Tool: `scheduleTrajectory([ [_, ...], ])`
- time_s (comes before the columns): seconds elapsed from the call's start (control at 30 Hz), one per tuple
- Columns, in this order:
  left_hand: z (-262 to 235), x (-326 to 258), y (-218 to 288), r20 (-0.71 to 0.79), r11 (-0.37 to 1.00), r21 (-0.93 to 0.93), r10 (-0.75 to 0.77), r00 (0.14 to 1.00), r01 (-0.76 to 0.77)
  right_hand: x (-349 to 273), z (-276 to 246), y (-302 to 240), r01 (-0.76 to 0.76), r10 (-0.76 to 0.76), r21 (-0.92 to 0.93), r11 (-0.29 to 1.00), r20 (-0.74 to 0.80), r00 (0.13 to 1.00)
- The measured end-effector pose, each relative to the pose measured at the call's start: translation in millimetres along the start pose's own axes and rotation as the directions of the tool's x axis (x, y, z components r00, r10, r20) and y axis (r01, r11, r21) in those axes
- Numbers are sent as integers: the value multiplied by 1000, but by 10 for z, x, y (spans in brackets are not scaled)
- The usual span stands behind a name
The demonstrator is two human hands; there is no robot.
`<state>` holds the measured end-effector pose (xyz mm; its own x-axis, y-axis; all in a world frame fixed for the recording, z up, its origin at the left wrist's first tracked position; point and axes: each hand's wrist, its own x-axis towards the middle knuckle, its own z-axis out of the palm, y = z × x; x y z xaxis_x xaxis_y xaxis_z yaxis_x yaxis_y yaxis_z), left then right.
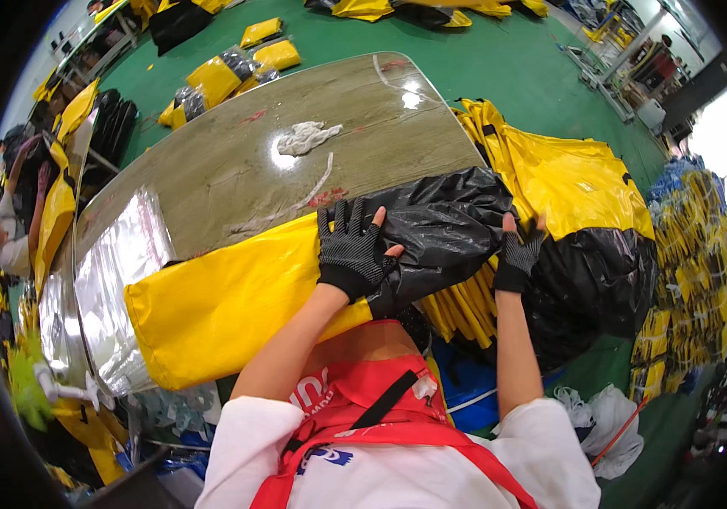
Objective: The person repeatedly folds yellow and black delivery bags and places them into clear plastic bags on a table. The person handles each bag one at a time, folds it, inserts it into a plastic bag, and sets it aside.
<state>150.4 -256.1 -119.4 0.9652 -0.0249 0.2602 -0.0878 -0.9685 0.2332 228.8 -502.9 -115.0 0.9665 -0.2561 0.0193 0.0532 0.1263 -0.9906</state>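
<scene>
A long yellow and black bag-like piece of coated fabric [236, 293] lies across the near side of a table, yellow at the left and crinkled black at the right. My left hand [353, 250], in a dark dotted glove with thumb and a fingertip bare, presses flat on it where the colours meet, fingers spread. At the black end, my right hand [520, 254], gloved alike, grips the edge, its thumb against the black material and its other fingers partly hidden. Beside that hand hangs a heap of yellow and black pieces [579, 182] over the table's right side.
On the brown tabletop [236, 161] lie a crumpled white cloth [306, 137] and a clear plastic sheet [122, 254]. Bundled yellow pieces [215, 81] rest on the green floor beyond. A tall stack [698, 263] stands right, white plastic bags [613, 428] below it. Another person's arm [37, 199] shows left.
</scene>
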Motion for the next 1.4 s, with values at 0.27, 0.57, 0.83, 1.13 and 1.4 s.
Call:
scheduleTrajectory([
  [0.27, -259, -69, -42, 132, 998, 47, 45, 990, -52, -1136, 975, -662, 637, -381, -206, 743, 652, 656],
  [0.57, -1548, -1864, -2138, 230, 794, 318, -594, 771, 517, -1905, 1640, -171, 942, -168, -253, 220, 941, 292],
  [0.83, -1160, -3898, -2499, -31, 226, -802, -940, 339, 553, -2066, 2369, 26, 919, -171, 64, 389, 985, 4],
  [1.13, -1568, -3932, -1735, 527, -502, -848, -762, 377, 171, -2771, 2452, 462, 953, -106, -105, 285, 984, 141],
  [1.4, -1586, -1535, -924, 88, -231, -965, -729, 679, -123, -2752, 2268, 888, 951, -284, -62, 302, 947, 152],
])
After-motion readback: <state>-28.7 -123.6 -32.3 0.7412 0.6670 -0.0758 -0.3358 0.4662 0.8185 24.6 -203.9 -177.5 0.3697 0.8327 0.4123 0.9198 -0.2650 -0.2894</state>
